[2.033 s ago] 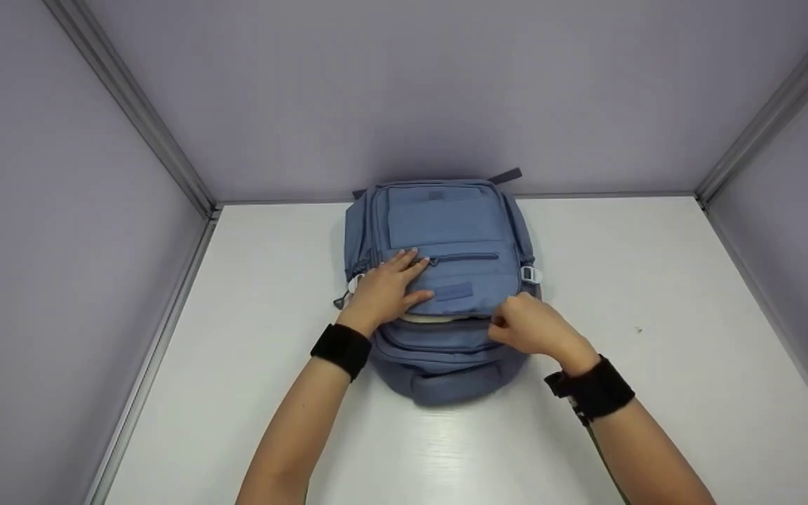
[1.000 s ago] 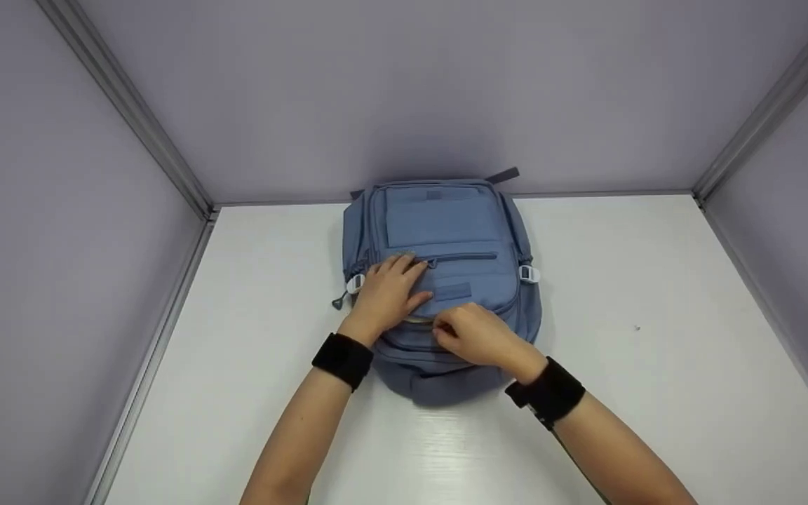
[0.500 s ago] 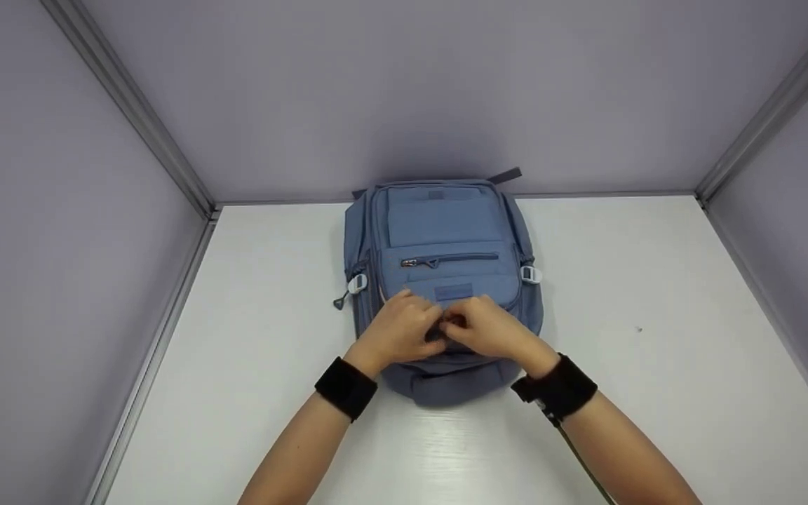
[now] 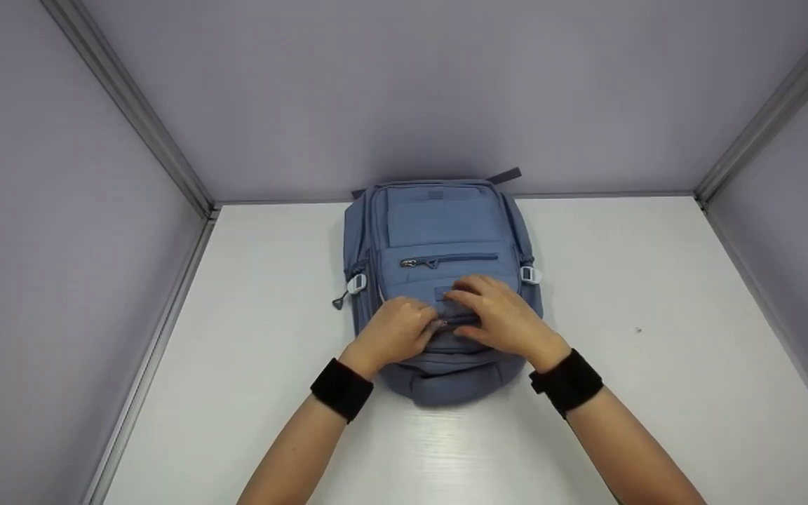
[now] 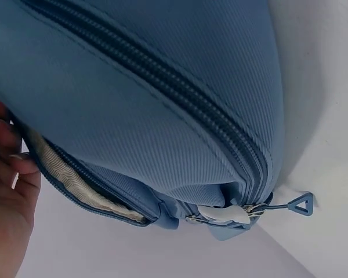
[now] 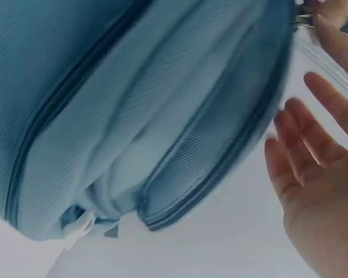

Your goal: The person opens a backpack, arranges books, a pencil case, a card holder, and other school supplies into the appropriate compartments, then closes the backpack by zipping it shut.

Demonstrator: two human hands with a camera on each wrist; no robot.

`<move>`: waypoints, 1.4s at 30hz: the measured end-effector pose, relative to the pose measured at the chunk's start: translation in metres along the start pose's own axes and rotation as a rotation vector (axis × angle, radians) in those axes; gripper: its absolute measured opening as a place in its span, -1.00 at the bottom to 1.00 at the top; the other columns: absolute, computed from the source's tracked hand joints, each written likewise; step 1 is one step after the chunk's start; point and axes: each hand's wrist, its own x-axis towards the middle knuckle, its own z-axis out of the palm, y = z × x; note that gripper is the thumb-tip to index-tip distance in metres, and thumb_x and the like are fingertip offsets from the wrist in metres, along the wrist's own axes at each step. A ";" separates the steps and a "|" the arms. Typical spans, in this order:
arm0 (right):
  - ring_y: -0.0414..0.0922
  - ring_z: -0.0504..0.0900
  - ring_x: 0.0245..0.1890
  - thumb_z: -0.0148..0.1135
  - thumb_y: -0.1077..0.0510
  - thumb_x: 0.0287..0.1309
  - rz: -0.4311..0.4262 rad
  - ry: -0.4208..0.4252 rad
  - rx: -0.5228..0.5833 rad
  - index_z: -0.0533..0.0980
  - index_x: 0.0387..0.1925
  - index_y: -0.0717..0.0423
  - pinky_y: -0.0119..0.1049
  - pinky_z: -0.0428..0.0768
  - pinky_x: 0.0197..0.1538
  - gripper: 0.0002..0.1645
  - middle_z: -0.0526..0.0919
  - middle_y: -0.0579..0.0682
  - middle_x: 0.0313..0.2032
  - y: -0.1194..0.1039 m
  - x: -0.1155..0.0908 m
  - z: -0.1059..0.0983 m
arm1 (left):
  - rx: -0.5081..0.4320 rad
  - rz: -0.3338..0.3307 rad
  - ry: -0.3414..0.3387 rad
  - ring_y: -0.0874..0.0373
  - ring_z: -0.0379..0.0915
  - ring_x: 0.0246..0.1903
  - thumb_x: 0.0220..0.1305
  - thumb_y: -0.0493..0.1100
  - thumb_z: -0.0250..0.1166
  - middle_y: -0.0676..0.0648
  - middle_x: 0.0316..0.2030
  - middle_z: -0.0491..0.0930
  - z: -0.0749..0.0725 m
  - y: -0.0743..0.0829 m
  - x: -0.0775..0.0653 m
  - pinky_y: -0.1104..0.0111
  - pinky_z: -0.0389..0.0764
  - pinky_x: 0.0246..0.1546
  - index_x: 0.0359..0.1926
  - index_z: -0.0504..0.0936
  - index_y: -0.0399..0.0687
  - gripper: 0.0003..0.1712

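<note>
A blue backpack lies on the table with its front pocket facing up. My left hand is at the curved pocket zipper, thumb and fingers pinching the metal zipper pull near the middle. Left of the pull the zipper is parted, and cream lining shows in the left wrist view; to the right its edges meet. My right hand hovers over the pocket's lower right, fingers spread and holding nothing. In the right wrist view that hand is apart from the fabric.
Below the backpack is a white table. Grey panels rise at the back and both sides. White side buckles and a loose triangular pull tab sit at the backpack's sides.
My right hand slid left along the pocket zipper, then let go and spread its fingers. My left hand lifted from the pocket front, came down to the zipper and took the pull.
</note>
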 end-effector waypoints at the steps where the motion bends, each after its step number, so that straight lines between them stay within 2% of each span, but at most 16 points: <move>1: 0.11 0.37 0.27 0.46 -0.04 0.11 0.005 -0.008 -0.029 0.49 0.26 0.07 0.03 0.32 0.28 -0.31 0.44 0.12 0.23 0.003 -0.001 0.002 | -0.005 -0.001 -0.002 0.09 0.57 -0.47 0.41 -0.11 0.21 0.00 -0.52 0.60 -0.001 0.000 0.000 0.20 0.56 -0.31 -0.43 0.61 -0.07 -0.75; 5: 0.13 0.26 0.37 0.37 -0.06 0.20 0.017 -0.032 -0.088 0.45 0.32 -0.01 0.07 0.23 0.33 -0.32 0.35 0.12 0.35 0.010 -0.003 0.008 | -0.021 -0.005 -0.002 0.08 0.58 -0.45 0.40 -0.13 0.21 0.00 -0.50 0.62 -0.003 -0.001 -0.002 0.19 0.57 -0.31 -0.40 0.65 -0.08 -0.78; 14: 0.12 0.44 0.25 0.35 -0.02 0.21 -0.084 0.090 -0.159 0.64 0.10 -0.04 0.06 0.40 0.22 -0.57 0.54 0.11 0.19 0.016 -0.003 0.012 | -0.087 -0.012 0.028 0.17 0.49 -0.59 0.36 -0.16 0.24 0.02 -0.60 0.55 -0.009 -0.007 -0.009 0.26 0.53 -0.47 -0.47 0.66 -0.08 -0.76; 22: 0.13 0.46 0.23 0.31 0.02 0.26 -0.100 0.114 -0.131 0.69 0.01 0.00 0.03 0.42 0.21 -0.68 0.58 0.13 0.15 0.017 -0.003 0.014 | -0.156 -0.081 0.032 0.22 0.42 -0.62 0.35 -0.19 0.26 0.06 -0.63 0.51 -0.018 -0.019 -0.024 0.31 0.47 -0.54 -0.52 0.60 -0.07 -0.74; 29: 0.14 0.46 0.23 0.32 0.03 0.26 -0.101 0.116 -0.116 0.70 -0.01 0.02 0.03 0.42 0.21 -0.69 0.58 0.14 0.14 0.019 -0.004 0.013 | -0.206 -0.199 0.040 0.24 0.46 -0.57 0.29 -0.24 0.32 0.07 -0.55 0.60 -0.028 -0.039 -0.042 0.31 0.51 -0.49 -0.45 0.68 -0.08 -0.84; 34: 0.14 0.46 0.24 0.33 0.04 0.25 -0.095 0.113 -0.114 0.70 -0.02 0.02 0.03 0.41 0.22 -0.70 0.58 0.14 0.15 0.018 -0.006 0.013 | -0.162 -0.240 0.047 0.16 0.54 -0.52 0.30 -0.23 0.32 0.02 -0.52 0.63 -0.027 -0.052 -0.052 0.26 0.56 -0.43 -0.45 0.67 -0.12 -0.83; 42: 0.16 0.46 0.23 0.33 0.04 0.25 -0.119 0.129 -0.104 0.71 -0.03 0.03 0.06 0.42 0.20 -0.70 0.58 0.15 0.14 0.017 -0.007 0.015 | 0.012 -0.260 0.160 0.07 0.53 -0.58 0.27 -0.25 0.34 -0.03 -0.60 0.56 -0.018 -0.071 -0.058 0.22 0.54 -0.52 -0.54 0.60 -0.13 -0.77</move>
